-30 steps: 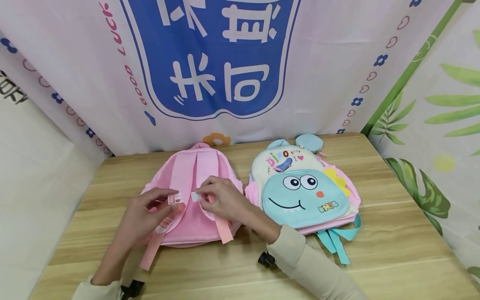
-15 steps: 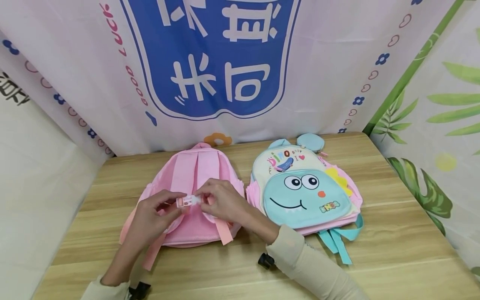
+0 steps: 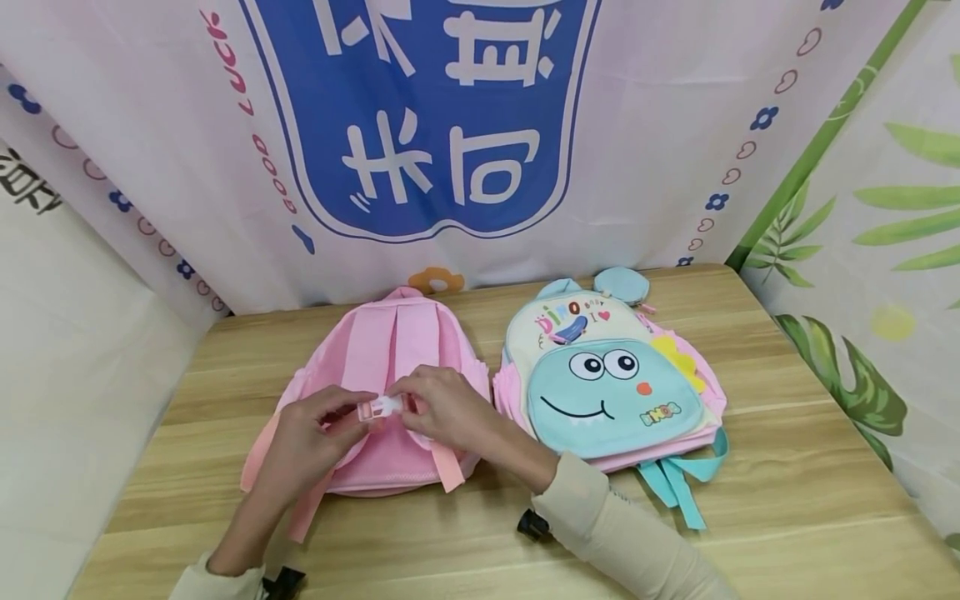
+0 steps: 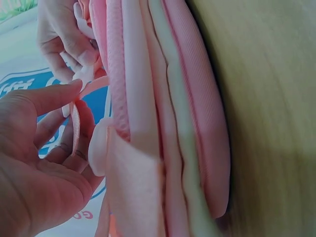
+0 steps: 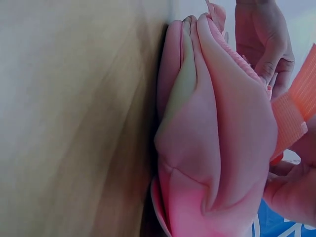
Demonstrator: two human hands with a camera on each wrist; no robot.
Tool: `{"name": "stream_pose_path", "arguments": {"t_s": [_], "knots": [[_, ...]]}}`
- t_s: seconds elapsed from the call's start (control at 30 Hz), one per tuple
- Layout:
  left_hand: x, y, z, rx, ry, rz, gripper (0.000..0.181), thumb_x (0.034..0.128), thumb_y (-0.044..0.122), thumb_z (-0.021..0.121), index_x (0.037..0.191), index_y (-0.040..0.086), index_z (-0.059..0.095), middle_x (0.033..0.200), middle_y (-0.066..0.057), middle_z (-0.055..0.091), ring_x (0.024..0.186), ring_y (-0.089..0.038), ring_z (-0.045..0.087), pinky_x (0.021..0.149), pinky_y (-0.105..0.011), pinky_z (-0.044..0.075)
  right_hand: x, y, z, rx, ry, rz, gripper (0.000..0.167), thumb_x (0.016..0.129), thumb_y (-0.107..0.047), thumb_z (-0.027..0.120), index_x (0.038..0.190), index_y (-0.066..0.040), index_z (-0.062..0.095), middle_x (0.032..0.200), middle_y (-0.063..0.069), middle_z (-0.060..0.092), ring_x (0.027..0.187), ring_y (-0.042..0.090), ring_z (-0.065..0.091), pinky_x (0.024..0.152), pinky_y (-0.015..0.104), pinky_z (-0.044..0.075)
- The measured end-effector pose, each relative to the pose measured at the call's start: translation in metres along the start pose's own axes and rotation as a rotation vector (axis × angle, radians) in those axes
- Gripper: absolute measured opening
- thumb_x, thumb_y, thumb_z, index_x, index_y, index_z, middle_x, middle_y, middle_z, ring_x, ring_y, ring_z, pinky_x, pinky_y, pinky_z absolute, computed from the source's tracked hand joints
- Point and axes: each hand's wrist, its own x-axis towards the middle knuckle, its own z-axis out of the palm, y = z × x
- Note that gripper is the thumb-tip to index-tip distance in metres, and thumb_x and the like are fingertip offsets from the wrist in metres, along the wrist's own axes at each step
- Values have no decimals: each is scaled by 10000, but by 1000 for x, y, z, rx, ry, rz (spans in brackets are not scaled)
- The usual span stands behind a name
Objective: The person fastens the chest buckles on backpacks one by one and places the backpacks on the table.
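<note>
Buckle [image 3: 382, 407] pinched by the left hand [image 3: 311, 429] and the right hand [image 3: 446, 407], held over a pink backpack [image 3: 390, 473].

The white halves of it meet end to end, one in the fingertips of each hand; whether they are locked together, I cannot tell. The backpack lies with its pink shoulder straps [image 3: 367, 342] facing up, orange webbing [image 3: 448, 467] trailing from its lower end. Just beside it on the wooden desk [image 3: 450, 550] lies a blue dinosaur backpack [image 3: 600, 425] with a cartoon face on the front and a round pouch [image 3: 621, 285] at its top. Behind the desk hangs a printed cloth [image 3: 645, 167] with a blue panel.
</note>
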Motion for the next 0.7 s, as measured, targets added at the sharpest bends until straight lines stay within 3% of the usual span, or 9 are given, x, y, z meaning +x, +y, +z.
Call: {"name": "stream_pose_path", "arguments": {"t_s": [0.33,0.5,0.7], "knots": [[0,5,-3,14,-28,-112,328,865,111,910,1157,152,766,988,-24,797,810,-55,594,683,-185,484,2,0,-5,25,39,58,226,900,-92,818,1118,-139,781,969,-41,744,904,29,636,822,136,498],[0,4,-7,13,-23,-90,284,918,161,873,1183,168,771,1045,-9,799,911,-13,656,800,-144,499,2,0,-8,1,60,35,226,896,-92,810,1115,-147,801,968,-38,755,884,31,631,818,138,498],[0,3,-6,-3,7,-26,278,900,114,879,1161,160,792,1034,-12,809,906,17,664,776,-153,525,2,0,-8,12,71,8,208,905,-97,814,1110,-131,809,961,-29,763,887,42,637,840,155,504]]}}
